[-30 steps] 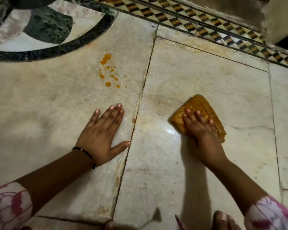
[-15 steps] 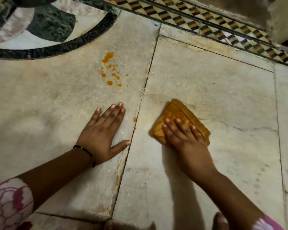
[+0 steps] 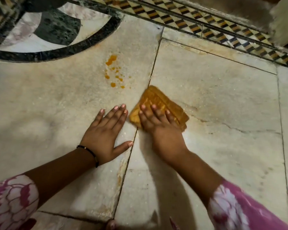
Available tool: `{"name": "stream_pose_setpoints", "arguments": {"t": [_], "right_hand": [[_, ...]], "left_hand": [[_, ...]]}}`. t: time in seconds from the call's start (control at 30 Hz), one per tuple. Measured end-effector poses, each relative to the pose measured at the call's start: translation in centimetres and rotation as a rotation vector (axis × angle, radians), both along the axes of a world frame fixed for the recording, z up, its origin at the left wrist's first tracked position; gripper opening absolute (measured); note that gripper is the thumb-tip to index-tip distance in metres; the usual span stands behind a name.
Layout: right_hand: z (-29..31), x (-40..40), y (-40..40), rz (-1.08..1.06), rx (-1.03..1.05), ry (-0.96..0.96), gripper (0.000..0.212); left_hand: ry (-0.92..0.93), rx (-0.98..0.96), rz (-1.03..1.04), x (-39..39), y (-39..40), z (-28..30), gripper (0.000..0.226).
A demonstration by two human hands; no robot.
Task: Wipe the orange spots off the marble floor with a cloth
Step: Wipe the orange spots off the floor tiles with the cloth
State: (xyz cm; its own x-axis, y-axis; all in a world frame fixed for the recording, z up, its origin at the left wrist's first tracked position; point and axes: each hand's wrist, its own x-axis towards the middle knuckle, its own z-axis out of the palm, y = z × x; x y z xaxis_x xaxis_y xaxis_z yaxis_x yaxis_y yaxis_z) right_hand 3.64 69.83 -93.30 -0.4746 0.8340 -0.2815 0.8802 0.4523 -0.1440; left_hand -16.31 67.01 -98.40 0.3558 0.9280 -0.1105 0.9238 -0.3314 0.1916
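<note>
A cluster of orange spots (image 3: 113,72) lies on the pale marble floor (image 3: 214,100), left of a joint between two slabs. A folded orange-yellow cloth (image 3: 158,100) rests on the floor across that joint, just below and right of the spots. My right hand (image 3: 160,130) presses flat on the cloth's near half, fingers spread over it. Beside it, my left hand (image 3: 105,135) lies flat on the floor with fingers apart, holding nothing, its fingertips almost touching the cloth's left edge.
A dark curved inlay band (image 3: 76,47) with green and white marble fills the far left. A checkered mosaic border (image 3: 211,25) runs along the far edge below a wall. Toes (image 3: 111,225) show at the bottom.
My right hand has slid the cloth leftward and slightly away from me, from the right slab to the joint beside my left hand. The left hand has stayed planted.
</note>
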Motion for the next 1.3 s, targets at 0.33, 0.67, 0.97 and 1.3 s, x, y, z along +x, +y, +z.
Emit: {"name": "stream_pose_setpoints", "arguments": {"t": [0.33, 0.67, 0.97, 1.3], "right_hand": [[0.8, 7.7, 2.4, -0.248, 0.035, -0.233, 0.052], [0.0, 0.2, -3.5, -0.07, 0.087, -0.058, 0.058], [0.8, 7.1, 0.6, -0.439, -0.01, -0.167, 0.053], [0.4, 0.2, -3.3, -0.153, -0.062, 0.048, 0.062]], "left_hand": [[0.018, -0.009, 0.004, 0.0, 0.0, -0.3, 0.086], [-0.006, -0.011, 0.003, 0.0, 0.1, -0.1, 0.085], [0.007, -0.005, -0.003, 0.0, 0.1, -0.1, 0.085], [0.009, -0.024, -0.012, -0.2, 0.1, 0.1, 0.086]]}}
